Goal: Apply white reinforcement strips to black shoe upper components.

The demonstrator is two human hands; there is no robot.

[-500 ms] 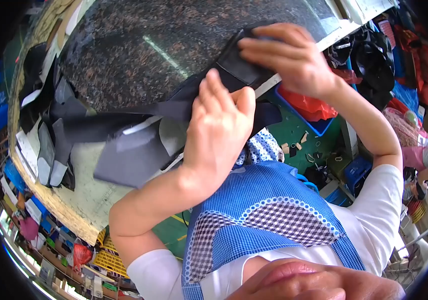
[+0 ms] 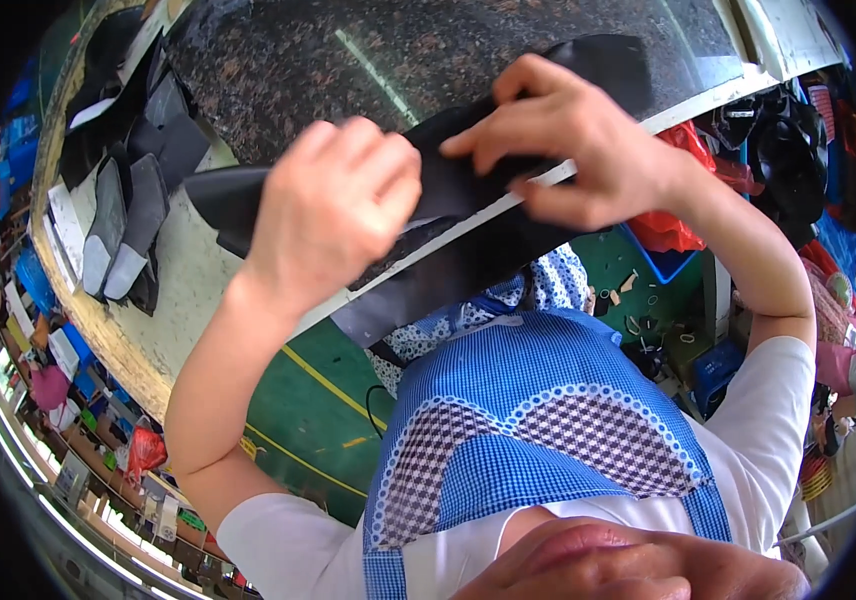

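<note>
Left hand (image 2: 333, 210), curled, grip hidden, and right hand (image 2: 583, 140), fingers parted, are probably spanning black material (image 2: 441, 185) along the bench's near edge (image 2: 713, 100) to steady its length.

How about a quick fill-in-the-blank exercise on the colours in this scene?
1. The left hand and right hand are at flexible sheet material coloured ____.
2. The person's apron is mainly ____.
3. The lines on the green floor are ____.
4. The plastic bag at the blue bin is ____.

Missing words: black; blue; yellow; red.
</note>
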